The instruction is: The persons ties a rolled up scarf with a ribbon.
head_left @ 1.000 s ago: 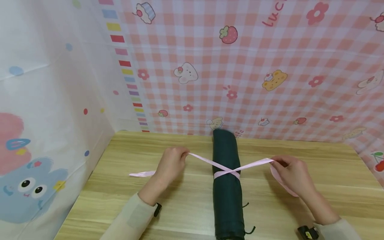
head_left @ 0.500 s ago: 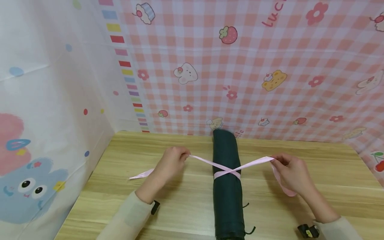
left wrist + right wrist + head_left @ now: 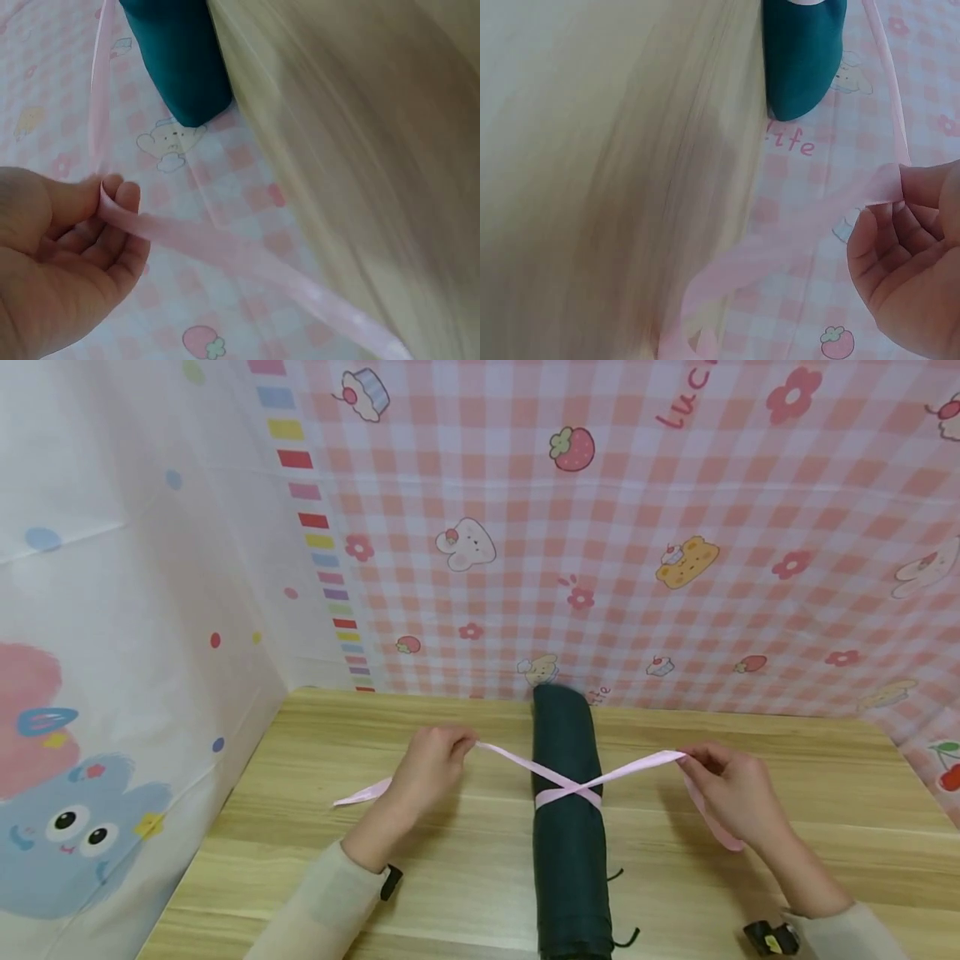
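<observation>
A dark green rolled bundle (image 3: 572, 868) lies lengthwise on the table, its far end near the patterned cloth. Around its middle runs a pink ribbon (image 3: 633, 768), whose two ends cross on top. To the left, my left hand (image 3: 431, 772) pinches one end between thumb and fingertips, and a loose tail trails behind it. On the other side my right hand (image 3: 731, 789) pinches the other end, with its tail hanging below the palm. Both wrist views show the pinched ribbon (image 3: 225, 251) and the bundle's far end (image 3: 802, 67). Neither hand touches the bundle.
The wooden table (image 3: 300, 860) meets a pink checked cloth (image 3: 510, 593) at its back edge. A white printed cloth (image 3: 150, 610) hangs at the left. Thin dark cords (image 3: 626, 937) stick out from the bundle's right side. Black devices sit at both wrists.
Both hands stay nearly in place, the ribbon still drawn out to either side. Its loose tails sway slightly.
</observation>
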Motion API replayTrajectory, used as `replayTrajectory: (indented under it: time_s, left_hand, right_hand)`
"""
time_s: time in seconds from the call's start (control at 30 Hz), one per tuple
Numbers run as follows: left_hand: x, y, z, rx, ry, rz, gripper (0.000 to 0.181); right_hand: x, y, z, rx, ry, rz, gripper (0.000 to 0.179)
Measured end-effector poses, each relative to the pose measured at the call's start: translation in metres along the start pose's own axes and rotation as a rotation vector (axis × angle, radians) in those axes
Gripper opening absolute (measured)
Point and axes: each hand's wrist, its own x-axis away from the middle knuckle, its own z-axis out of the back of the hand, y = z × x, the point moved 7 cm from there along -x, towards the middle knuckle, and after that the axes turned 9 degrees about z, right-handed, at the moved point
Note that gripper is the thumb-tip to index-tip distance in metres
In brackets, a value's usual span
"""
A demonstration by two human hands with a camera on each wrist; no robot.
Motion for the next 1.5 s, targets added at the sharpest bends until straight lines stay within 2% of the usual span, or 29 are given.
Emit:
replayTrajectory:
  time_s: [0.23,0.37,0.5,0.6,0.73,0.87,1.0,1.17,1.27,1.4,1.5]
  left_hand:
    - [0.0,0.011,0.003,0.075,0.16,-0.055,0.013]
    - [0.0,0.018,0.002,0.078,0.24,-0.107,0.018]
    - [0.0,0.023,0.0,0.074,0.308,-0.135,0.015]
    - [0.0,0.025,0.0,0.055,0.354,-0.141,0.013]
    - [0.001,0.025,0.001,0.053,0.397,-0.125,0.013]
    - [0.0,0.024,0.0,0.096,0.397,-0.084,0.015]
    - [0.0,0.022,-0.003,0.187,0.36,-0.011,0.016]
    - [0.0,0.018,-0.007,0.386,0.302,0.105,0.017]
    - [0.0,0.017,-0.009,0.509,0.271,0.152,0.019]
    - [-0.001,0.017,-0.013,0.608,0.235,0.21,0.02]
    - [-0.002,0.02,-0.014,0.655,0.226,0.236,0.018]
  right_hand:
    - [-0.007,-0.004,-0.002,-0.036,0.1,-0.07,0.012]
    - [-0.01,-0.006,-0.004,-0.077,0.181,-0.085,0.013]
    - [-0.011,-0.006,-0.006,-0.118,0.249,-0.086,0.012]
    - [-0.011,-0.005,-0.01,-0.144,0.253,-0.123,0.012]
    - [-0.009,-0.003,-0.017,-0.221,0.214,-0.222,0.018]
    - [-0.008,-0.001,-0.023,-0.334,0.189,-0.285,0.024]
    - [-0.008,0.0,-0.029,-0.415,0.168,-0.316,0.028]
    - [-0.009,0.001,-0.034,-0.54,0.174,-0.373,0.034]
    - [-0.01,-0.001,-0.037,-0.673,0.205,-0.398,0.03]
    - [-0.01,-0.005,-0.04,-0.826,0.23,-0.422,0.025]
    - [-0.01,-0.006,-0.041,-0.883,0.236,-0.43,0.023]
